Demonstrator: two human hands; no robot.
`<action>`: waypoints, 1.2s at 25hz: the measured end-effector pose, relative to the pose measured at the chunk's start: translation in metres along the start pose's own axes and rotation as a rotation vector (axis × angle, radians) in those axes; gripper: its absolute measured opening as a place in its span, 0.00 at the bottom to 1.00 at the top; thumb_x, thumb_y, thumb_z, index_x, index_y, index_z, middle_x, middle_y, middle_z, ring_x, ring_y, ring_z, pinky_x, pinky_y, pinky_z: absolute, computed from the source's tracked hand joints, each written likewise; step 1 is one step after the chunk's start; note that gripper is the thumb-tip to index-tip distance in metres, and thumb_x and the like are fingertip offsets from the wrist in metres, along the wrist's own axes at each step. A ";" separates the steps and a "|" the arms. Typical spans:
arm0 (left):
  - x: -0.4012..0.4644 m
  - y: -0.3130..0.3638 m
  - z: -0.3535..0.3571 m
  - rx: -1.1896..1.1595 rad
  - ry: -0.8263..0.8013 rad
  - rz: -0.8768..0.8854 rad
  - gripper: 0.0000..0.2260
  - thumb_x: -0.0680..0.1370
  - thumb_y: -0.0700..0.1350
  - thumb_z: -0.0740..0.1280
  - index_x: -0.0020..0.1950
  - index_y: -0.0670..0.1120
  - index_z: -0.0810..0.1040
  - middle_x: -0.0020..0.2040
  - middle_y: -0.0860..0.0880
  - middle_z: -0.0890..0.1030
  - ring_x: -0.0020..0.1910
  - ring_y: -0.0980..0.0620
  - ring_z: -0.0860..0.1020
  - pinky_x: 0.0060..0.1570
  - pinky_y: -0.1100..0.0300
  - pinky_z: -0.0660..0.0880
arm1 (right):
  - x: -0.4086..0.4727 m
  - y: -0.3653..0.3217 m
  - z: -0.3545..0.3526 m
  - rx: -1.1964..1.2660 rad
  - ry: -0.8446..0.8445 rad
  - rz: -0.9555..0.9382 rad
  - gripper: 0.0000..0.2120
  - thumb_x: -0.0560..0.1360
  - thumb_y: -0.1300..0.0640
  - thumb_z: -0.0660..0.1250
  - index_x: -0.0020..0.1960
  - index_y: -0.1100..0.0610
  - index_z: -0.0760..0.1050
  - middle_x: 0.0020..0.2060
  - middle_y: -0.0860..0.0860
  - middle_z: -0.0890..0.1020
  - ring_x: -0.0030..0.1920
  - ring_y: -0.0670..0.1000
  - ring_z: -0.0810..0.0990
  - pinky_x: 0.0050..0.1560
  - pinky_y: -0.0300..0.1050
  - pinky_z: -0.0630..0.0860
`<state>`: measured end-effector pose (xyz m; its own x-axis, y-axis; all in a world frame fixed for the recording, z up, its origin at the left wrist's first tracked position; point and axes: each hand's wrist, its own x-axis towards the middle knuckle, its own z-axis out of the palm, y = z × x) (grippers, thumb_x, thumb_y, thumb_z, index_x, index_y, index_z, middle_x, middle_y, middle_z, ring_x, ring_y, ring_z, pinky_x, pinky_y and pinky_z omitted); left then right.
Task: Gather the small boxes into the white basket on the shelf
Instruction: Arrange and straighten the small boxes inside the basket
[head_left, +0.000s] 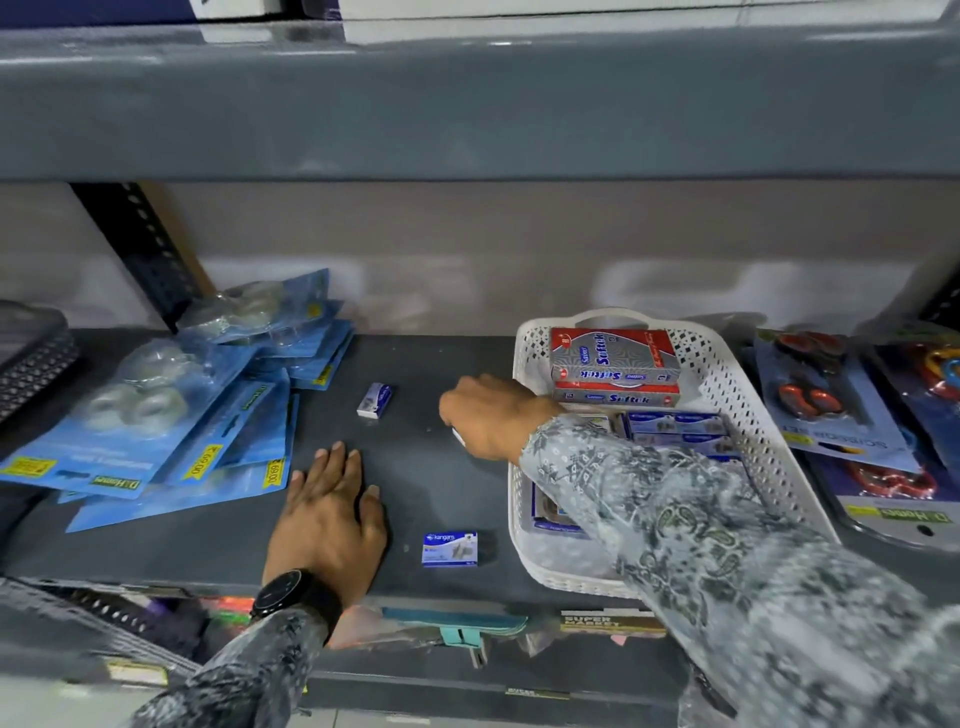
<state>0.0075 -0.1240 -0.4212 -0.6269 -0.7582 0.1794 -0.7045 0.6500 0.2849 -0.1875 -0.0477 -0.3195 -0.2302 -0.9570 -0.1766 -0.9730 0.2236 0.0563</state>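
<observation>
two small boxes out on the shelf, more already in the basket

nearest to me, the left hand lies flat on the dark shelf, palm down, fingers spread, its grip open and holding nothing. a black watch sits on that wrist, above a patterned sleeve.

just right of that hand, near the shelf's front edge, a small blue box lies flat, apart from the hand and a little short of the basket's left wall.

the right arm reaches in from the lower right, its patterned sleeve crossing over the front of the white basket. the right hand is just left of the basket's rim, knuckles up, fingers curled under; a bit of white shows at its lower edge, but i cannot tell whether the grip is closed on anything.

further back, left of that hand, a second small box lies tilted on the shelf, touching nothing.

inside the basket several blue boxes are packed in the middle, partly hidden by the sleeve, and two red and silver cartons are stacked at the far end.

to the left lies a loose pile of blue tape packs; to the right, beyond the basket, packs of scissors.
</observation>
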 end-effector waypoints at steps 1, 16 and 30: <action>0.000 0.000 0.000 -0.004 0.001 0.000 0.29 0.77 0.54 0.49 0.76 0.44 0.65 0.79 0.47 0.61 0.79 0.49 0.56 0.78 0.52 0.50 | 0.001 -0.002 0.001 0.000 0.005 0.013 0.15 0.75 0.71 0.63 0.58 0.62 0.79 0.56 0.61 0.81 0.55 0.64 0.82 0.43 0.49 0.72; 0.000 -0.001 0.003 0.016 -0.029 0.011 0.31 0.76 0.55 0.48 0.75 0.43 0.65 0.78 0.45 0.62 0.79 0.47 0.56 0.78 0.49 0.50 | -0.148 0.068 -0.001 0.238 0.341 0.625 0.14 0.74 0.47 0.71 0.58 0.48 0.79 0.55 0.52 0.84 0.54 0.58 0.81 0.54 0.51 0.78; 0.002 -0.006 0.005 0.013 -0.042 0.013 0.32 0.76 0.57 0.47 0.76 0.42 0.65 0.79 0.45 0.61 0.79 0.47 0.56 0.78 0.50 0.48 | -0.199 0.112 0.062 0.459 0.393 0.803 0.17 0.65 0.59 0.81 0.53 0.51 0.84 0.47 0.52 0.87 0.47 0.55 0.85 0.53 0.52 0.82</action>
<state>0.0082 -0.1292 -0.4273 -0.6493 -0.7468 0.1437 -0.7002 0.6608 0.2703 -0.2515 0.1791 -0.3385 -0.8802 -0.4662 0.0892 -0.4625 0.7999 -0.3824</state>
